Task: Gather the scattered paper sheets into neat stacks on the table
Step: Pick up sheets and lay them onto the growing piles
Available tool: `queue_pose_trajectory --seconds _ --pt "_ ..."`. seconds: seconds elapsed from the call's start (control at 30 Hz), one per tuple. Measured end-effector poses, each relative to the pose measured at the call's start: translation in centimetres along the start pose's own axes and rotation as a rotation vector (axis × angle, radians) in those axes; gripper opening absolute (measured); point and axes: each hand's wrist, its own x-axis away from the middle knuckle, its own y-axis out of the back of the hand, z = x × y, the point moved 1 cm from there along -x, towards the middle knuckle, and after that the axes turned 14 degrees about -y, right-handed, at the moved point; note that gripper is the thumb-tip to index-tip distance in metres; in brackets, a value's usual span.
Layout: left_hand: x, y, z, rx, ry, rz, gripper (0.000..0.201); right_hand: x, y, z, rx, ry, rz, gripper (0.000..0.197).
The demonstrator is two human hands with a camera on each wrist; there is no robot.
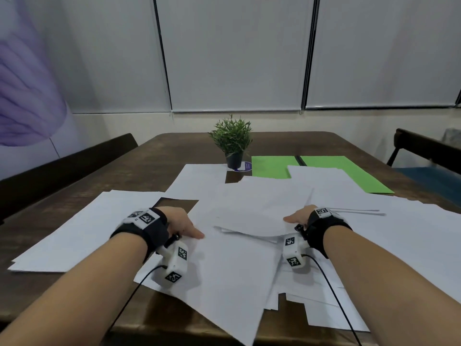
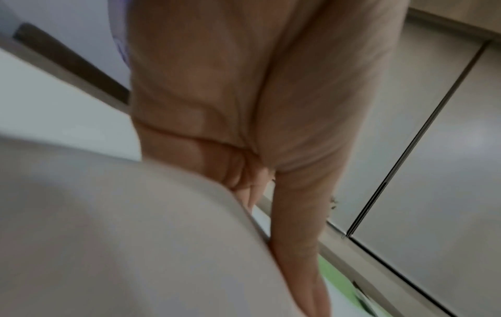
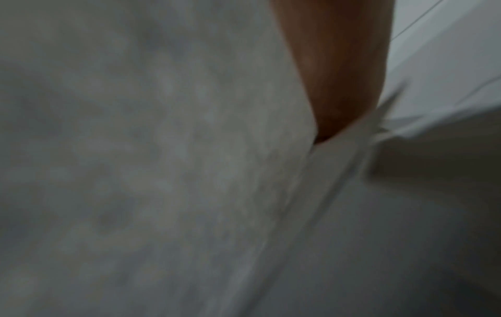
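Hands at lower centre: left hand (image 1: 183,224) and right hand (image 1: 298,217) grip the paper bundle's (image 1: 252,211) opposite edges. Loose sheets (image 1: 82,228) cover the table (image 1: 159,156).

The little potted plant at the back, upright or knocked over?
Upright: the potted plant stands on its black pot's base on the table.

Bare forearms wear black wrist straps (image 1: 147,233) carrying white, marker-tagged, cabled camera modules (image 1: 174,264).

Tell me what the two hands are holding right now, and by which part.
A loose bundle of white sheets: the left hand holds its left edge, the right hand its right edge. Fingers are mostly hidden under the paper.
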Motion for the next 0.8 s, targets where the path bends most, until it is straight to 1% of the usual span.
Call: queue_pose_trajectory --seconds 0.07,0.1,0.2,0.3,0.37,0.4,0.43,0.5,0.53,0.57,0.6,0.67,0.7,0.8 --pt "0.5 2.2 0.0 0.032 0.02 -0.032 0.045 -0.3 -0.1 0.2 0.076 0.023 -0.011 0.059" --pt "0.7 3.3 -0.1 0.032 0.022 -0.026 0.042 -0.4 -0.1 0.4 0.099 0.033 -0.003 0.056" --pt "1.7 6.6 -0.9 -0.168 -0.002 -0.041 0.04 0.2 0.4 0.6 0.192 0.056 0.007 0.053" --pt "3.0 9.6 -1.4 -0.357 0.028 -0.178 0.041 0.4 0.7 0.8 0.222 0.078 -0.018 0.052" --pt "4.0 11.4 -1.5 -0.479 0.067 -0.314 0.043 0.4 0.5 1.1 0.246 0.067 -0.001 0.05" --pt "4.2 12.4 -1.3 -0.501 0.053 -0.412 0.04 0.3 0.4 1.2 0.245 0.063 0.0 0.049" --pt "4.3 13.3 -1.2 -0.47 0.013 -0.542 0.034 0.3 0.2 1.3 0.251 0.07 -0.007 0.049" --pt "4.2 14.8 -1.2 -0.312 -0.094 -0.823 0.023 0.2 0.1 1.4 0.264 0.073 -0.033 0.051" --pt "4.0 15.1 -1.4 -0.248 -0.138 -0.925 0.021 0.3 -0.1 1.4 0.266 0.081 -0.048 0.053" --pt "3.8 15.3 -1.9 -0.192 -0.177 -0.994 0.021 0.2 -0.2 1.5 0.274 0.077 -0.056 0.054" --pt "3.4 15.3 -2.4 -0.142 -0.216 -1.035 0.021 -0.2 -0.5 1.6 0.275 0.067 -0.052 0.055" --pt "2.5 14.7 -3.6 -0.067 -0.262 -1.067 0.022 -1.1 -0.9 1.5 0.222 0.059 -0.016 0.058" --pt "2.0 14.2 -4.2 -0.041 -0.265 -1.054 0.022 -1.7 -1.0 1.4 0.15 0.059 0.005 0.058" --pt "-0.6 12.3 -4.7 0.031 -0.224 -0.921 0.027 -3.7 -1.2 1.0 -0.189 0.038 0.087 0.059"
